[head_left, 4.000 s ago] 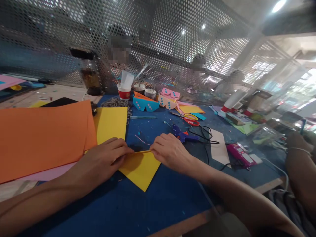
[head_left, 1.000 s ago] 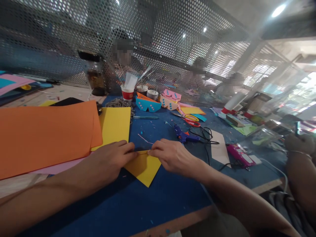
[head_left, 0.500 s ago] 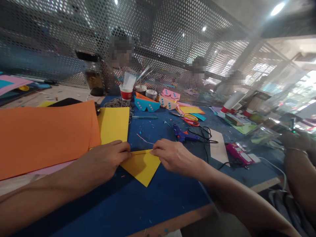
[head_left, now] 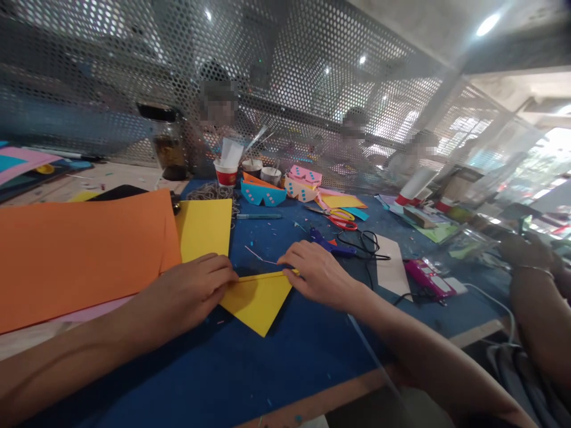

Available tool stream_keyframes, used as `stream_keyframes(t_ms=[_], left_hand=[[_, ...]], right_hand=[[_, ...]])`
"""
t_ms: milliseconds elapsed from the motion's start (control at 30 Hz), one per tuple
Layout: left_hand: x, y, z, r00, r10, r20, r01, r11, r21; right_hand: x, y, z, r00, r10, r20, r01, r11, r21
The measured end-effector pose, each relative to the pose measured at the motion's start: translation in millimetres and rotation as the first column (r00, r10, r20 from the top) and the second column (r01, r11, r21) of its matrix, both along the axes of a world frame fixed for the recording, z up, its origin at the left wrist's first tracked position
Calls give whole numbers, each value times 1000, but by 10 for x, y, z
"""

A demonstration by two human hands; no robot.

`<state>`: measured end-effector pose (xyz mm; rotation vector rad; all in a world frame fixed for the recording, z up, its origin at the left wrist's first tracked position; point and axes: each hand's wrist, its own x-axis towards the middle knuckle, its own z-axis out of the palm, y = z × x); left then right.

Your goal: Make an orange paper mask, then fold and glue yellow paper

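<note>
A yellow sheet of paper (head_left: 259, 303) lies on the blue table mat, one corner pointing towards me and a narrow folded strip along its far edge. My left hand (head_left: 206, 285) has its fingers closed on the left end of that fold. At the opposite end, my right hand (head_left: 314, 270) grips the fold's right end between thumb and fingers, the index finger slightly lifted. Under and beside my left arm are large orange sheets (head_left: 84, 255), with another yellow sheet (head_left: 205, 229) partly beneath them.
Beyond my right hand lie a blue glue gun (head_left: 332, 245) with a black cord, scissors (head_left: 341, 220) and a magenta device (head_left: 430, 278). Paper masks (head_left: 263, 193), paper cups (head_left: 226, 173) and a jar (head_left: 169, 142) stand along the perforated screen. Another person's arm (head_left: 535, 297) is at right.
My right hand has slid slightly right along the fold, its fingers loosening a little. My left hand stays at the left end. The view has shifted slightly.
</note>
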<state>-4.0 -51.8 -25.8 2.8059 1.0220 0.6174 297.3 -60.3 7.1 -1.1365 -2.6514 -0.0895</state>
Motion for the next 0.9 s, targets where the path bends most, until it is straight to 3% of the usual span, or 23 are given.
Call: stream_keyframes(t_ms=[100,267,500,667,833,900], left_hand=[[-14,63,-22,999,34,-18,-36,993,-112],[-27,109,-32,996,81,21,-76,980,-182],[22,69,103,994,109,26,-96,948,-302],[70,40,201,970,235,65,-185,884,-430],[45,55,138,939,339,64,-240,775,-584],[29,73,112,931,353,93,-233,771,-593]], right_hand=[[7,26,8,999,-7,36,9,999,-37],[-5,39,5,1000,-9,2,10,995,-96],[-7,43,34,986,-64,-153,27,972,-233],[-17,79,27,959,-85,-272,11,964,-265],[-15,95,24,935,-99,-341,5,964,-265],[-11,95,26,931,-106,-349,8,963,-270]])
